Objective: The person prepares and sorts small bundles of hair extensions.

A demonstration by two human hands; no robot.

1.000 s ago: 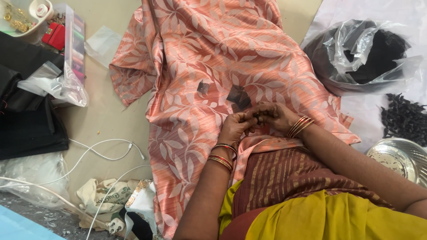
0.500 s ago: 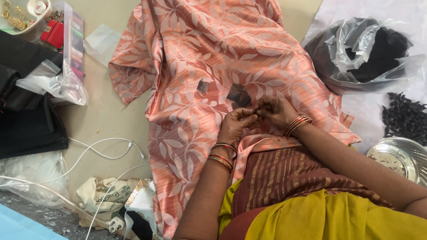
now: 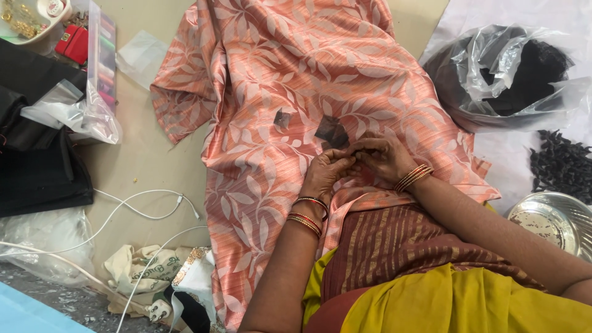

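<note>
Spread across a tan surface and over the lap: a peach leaf-patterned fabric, with two small dark patches near its middle. On it, just below the right-hand dark patch, left hand and right hand drawn together, fingertips meeting and pinched on a small spot of the cloth. Too small and too covered by fingers to tell whether anything thin is held there. Bangles on both wrists.

Below the fabric, a maroon striped cloth and a mustard-yellow garment, cut off by the bottom edge. Right of the fabric, a clear plastic bag of black stuff, a heap of small dark pieces partly cut by the edge, and a steel bowl half out of view. Left of the fabric, white cables, a crumpled printed cloth bag, black folded cloth, a clear box of coloured thread spools behind a plastic bag. At the top left corner, a tray of small gold items, barely legible.
</note>
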